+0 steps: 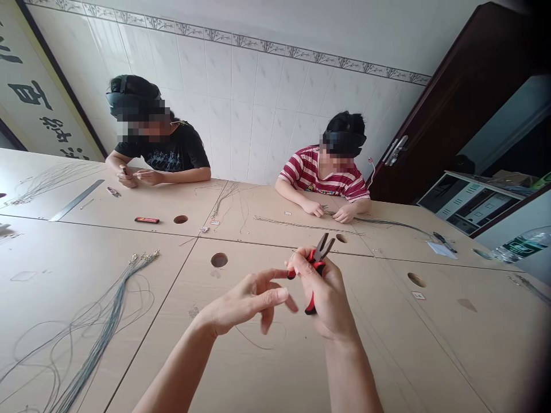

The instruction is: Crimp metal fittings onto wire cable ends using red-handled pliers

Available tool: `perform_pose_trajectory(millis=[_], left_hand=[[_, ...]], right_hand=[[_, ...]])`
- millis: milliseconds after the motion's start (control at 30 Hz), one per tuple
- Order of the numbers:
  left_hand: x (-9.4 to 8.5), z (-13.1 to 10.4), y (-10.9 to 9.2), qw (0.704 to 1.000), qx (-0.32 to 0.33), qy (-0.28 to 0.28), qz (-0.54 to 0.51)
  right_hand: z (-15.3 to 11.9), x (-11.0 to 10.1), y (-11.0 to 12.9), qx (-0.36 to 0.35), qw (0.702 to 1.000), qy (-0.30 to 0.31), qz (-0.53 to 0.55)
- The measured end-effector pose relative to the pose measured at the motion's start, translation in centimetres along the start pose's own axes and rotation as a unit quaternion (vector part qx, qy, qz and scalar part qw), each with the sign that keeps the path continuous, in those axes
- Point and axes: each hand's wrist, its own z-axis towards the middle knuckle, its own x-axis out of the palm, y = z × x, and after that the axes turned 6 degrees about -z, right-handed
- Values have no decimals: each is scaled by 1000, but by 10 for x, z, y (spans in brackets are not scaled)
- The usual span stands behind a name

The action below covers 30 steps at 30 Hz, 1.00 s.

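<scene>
Red-and-black pliers (319, 274) are in my right hand (326, 292), their metal jaws parted and pointing up and away from me. My left hand (250, 298) is beside it, fingers spread, with its index fingertip near the pliers and my right hand's fingers. A thin cord (256, 344) shows on the table just below my left hand; whether it reaches either hand cannot be made out. To the left, a bundle of grey-green cords (109, 321) with small metallic ends lies on the light wooden table (206, 373).
Across the table sit two people, one in a black shirt (172, 152), one in a striped shirt (310, 169). A red-and-black object (147, 220), a metal ruler (77, 201), more cords (221, 201), round table holes (219, 260) and a plastic bottle (525, 244) are around.
</scene>
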Motion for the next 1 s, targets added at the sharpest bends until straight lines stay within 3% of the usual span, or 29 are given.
perform_pose_trajectory(millis=[100, 233, 433, 500, 567, 667, 733, 800, 900, 1000], left_hand=[[-7, -7, 2, 999, -36, -13, 9], [-19, -14, 6, 998, -20, -55, 1], [-36, -26, 14, 997, -31, -55, 49], [-42, -32, 14, 991, -19, -99, 86], [-47, -37, 11, 978, 5, -181, 105], [-47, -35, 5, 960, 84, -249, 92], [-39, -28, 2, 961, 133, -230, 70], [-29, -18, 1, 975, 134, -169, 59], [-18, -8, 5, 996, 60, -33, 61], [-15, -11, 8, 997, -37, 57, 45]], right_hand=[[3, -2, -1, 15, 994, 30, 99], [5, -3, 0, 79, 971, 64, 217], [9, -3, -4, 165, 927, 95, 322], [9, -3, -6, 153, 934, 90, 310], [8, -3, -6, 140, 944, 92, 283], [6, -1, -6, 138, 949, 111, 259], [5, 1, -5, 141, 951, 123, 248], [4, 2, -3, 143, 953, 132, 234], [3, 2, -1, 145, 952, 141, 232], [5, 0, -2, 145, 949, 125, 251]])
